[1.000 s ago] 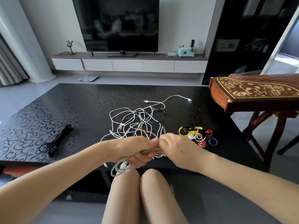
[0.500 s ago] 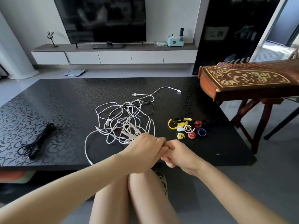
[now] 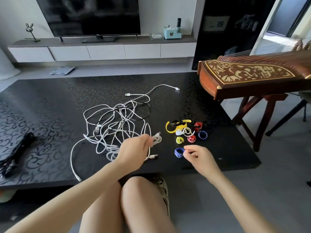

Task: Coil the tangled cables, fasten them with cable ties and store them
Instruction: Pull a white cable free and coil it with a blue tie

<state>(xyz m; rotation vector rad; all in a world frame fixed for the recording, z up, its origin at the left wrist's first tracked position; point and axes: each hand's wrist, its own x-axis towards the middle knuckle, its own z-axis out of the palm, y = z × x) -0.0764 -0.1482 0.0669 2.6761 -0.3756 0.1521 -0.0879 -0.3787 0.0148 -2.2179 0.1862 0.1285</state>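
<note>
Left hand [image 3: 134,151] gripping a coiled white cable [image 3: 156,139] over the black counter [image 3: 50,101], right hand [image 3: 197,156] pinching a blue tie [image 3: 178,152] on the counter, tangle [image 3: 116,121] behind the left hand, loose ties [image 3: 186,130] beyond the right, black bundle [image 3: 15,153] far left.

We see soft daylight entering from the doorway [image 3: 269,39] at two o'clock, blown out white. It lays a grey sheen on the glossy counter [image 3: 42,105] toward nine o'clock. The television [image 3: 90,14] reflects dimly. The white cable coil [image 3: 156,138] is motion-smeared; straight lines bow at the edges.
</note>
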